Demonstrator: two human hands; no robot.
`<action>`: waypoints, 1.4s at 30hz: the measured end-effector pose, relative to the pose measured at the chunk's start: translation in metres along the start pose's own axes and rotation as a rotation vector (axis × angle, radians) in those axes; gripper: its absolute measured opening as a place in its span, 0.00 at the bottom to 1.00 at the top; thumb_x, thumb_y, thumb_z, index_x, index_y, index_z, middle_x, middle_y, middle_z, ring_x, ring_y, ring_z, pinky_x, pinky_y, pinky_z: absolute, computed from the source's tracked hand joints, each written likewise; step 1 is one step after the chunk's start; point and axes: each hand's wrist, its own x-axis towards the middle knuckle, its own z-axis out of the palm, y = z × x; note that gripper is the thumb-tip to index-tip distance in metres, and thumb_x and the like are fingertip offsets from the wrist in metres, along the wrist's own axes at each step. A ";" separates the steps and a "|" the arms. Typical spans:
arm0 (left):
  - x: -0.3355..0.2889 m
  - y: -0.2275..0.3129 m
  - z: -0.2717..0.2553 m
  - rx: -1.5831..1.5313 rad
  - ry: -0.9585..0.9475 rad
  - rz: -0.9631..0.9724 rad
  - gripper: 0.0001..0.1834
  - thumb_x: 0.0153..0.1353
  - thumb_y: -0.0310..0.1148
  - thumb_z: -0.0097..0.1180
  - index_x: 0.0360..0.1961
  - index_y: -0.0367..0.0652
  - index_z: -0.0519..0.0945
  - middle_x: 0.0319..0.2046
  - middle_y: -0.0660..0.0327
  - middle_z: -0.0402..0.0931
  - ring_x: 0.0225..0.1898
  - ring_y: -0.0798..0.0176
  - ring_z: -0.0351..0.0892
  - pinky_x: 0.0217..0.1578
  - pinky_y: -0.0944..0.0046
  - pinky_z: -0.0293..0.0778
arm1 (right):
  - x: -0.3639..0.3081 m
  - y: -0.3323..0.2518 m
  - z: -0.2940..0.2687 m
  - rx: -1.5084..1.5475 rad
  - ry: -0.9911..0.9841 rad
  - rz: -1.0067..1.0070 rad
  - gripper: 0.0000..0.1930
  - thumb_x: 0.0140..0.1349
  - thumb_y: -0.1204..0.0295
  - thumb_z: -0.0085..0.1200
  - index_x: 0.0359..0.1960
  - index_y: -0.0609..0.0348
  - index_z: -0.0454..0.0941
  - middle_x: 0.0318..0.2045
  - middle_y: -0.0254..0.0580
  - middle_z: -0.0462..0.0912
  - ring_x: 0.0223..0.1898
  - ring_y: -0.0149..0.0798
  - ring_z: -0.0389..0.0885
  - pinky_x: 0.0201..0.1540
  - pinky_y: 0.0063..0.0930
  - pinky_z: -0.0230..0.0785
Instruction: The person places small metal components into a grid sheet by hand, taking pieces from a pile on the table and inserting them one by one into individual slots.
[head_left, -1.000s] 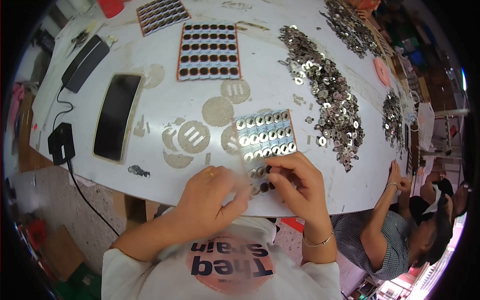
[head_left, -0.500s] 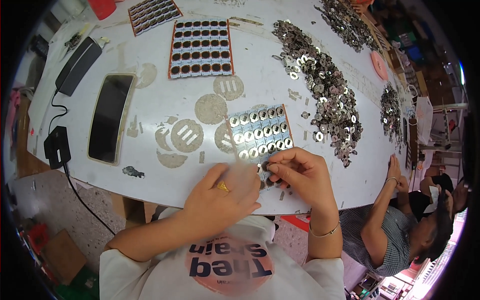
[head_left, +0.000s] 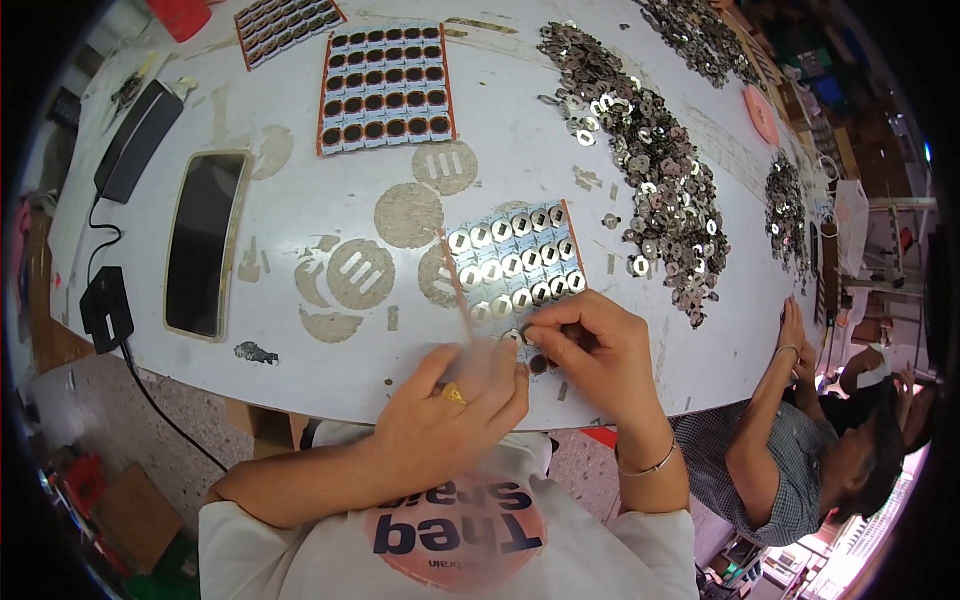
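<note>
A light-blue card sheet [head_left: 492, 240] lies on the table before me, its upper rows filled with shiny round metal pieces that have dark diamond centres. My right hand [head_left: 605, 355] is closed in a pinch over its lower part, with a small metal disc [head_left: 528, 336] at the thumb and index tips. My left hand [head_left: 455, 405], wearing a gold ring, reaches over the sheet's lower left; its fingers are bent and partly smeared by motion. Another small bright disc [head_left: 512, 337] shows by its fingertips. A dark round spot [head_left: 539, 364] is visible beneath the right hand.
Loose metal pieces [head_left: 660, 190] form a long heap to the right. Two sheets with dark rounds, one nearer [head_left: 388, 90], lie at the back. A phone [head_left: 208, 245], a black device [head_left: 140, 140] and a cabled black box [head_left: 106, 310] stand left. Another person [head_left: 760, 470] sits at right.
My right hand and its disc have shifted slightly left over the sheet. The left hand has moved slightly right and down, and a bright disc now shows by its fingertips.
</note>
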 end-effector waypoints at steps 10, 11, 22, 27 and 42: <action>-0.002 -0.003 0.005 -0.018 0.023 -0.011 0.19 0.61 0.35 0.57 0.53 0.47 0.83 0.59 0.57 0.78 0.49 0.66 0.80 0.54 0.56 0.74 | -0.009 -0.008 0.007 -0.266 0.110 -0.089 0.11 0.62 0.78 0.70 0.45 0.58 0.85 0.36 0.40 0.82 0.28 0.34 0.83 0.32 0.28 0.76; -0.002 -0.003 0.005 -0.020 0.023 -0.010 0.18 0.61 0.35 0.57 0.53 0.47 0.83 0.59 0.58 0.78 0.49 0.66 0.80 0.54 0.55 0.74 | -0.010 -0.006 0.006 -0.267 0.109 -0.089 0.11 0.62 0.78 0.70 0.45 0.58 0.85 0.36 0.40 0.82 0.28 0.34 0.83 0.32 0.28 0.76; -0.001 -0.007 0.004 -0.049 0.007 -0.013 0.17 0.62 0.36 0.56 0.51 0.47 0.81 0.65 0.58 0.76 0.58 0.61 0.75 0.55 0.57 0.71 | 0.015 -0.013 -0.030 -0.374 0.028 -0.200 0.13 0.64 0.77 0.67 0.49 0.58 0.85 0.36 0.46 0.83 0.30 0.44 0.83 0.33 0.34 0.78; 0.001 -0.002 0.003 -0.088 0.054 -0.061 0.17 0.56 0.37 0.66 0.46 0.45 0.84 0.66 0.60 0.78 0.55 0.57 0.74 0.55 0.52 0.72 | 0.050 0.004 -0.048 -0.983 0.363 -0.470 0.16 0.62 0.81 0.64 0.53 0.58 0.85 0.39 0.43 0.86 0.42 0.47 0.83 0.42 0.38 0.78; 0.006 -0.008 -0.004 -0.378 0.321 -0.325 0.18 0.61 0.31 0.70 0.53 0.50 0.84 0.41 0.69 0.84 0.41 0.63 0.80 0.61 0.48 0.66 | 0.005 -0.017 -0.014 0.315 -0.118 -0.066 0.14 0.67 0.91 0.52 0.52 0.68 0.81 0.39 0.38 0.86 0.42 0.30 0.87 0.48 0.26 0.82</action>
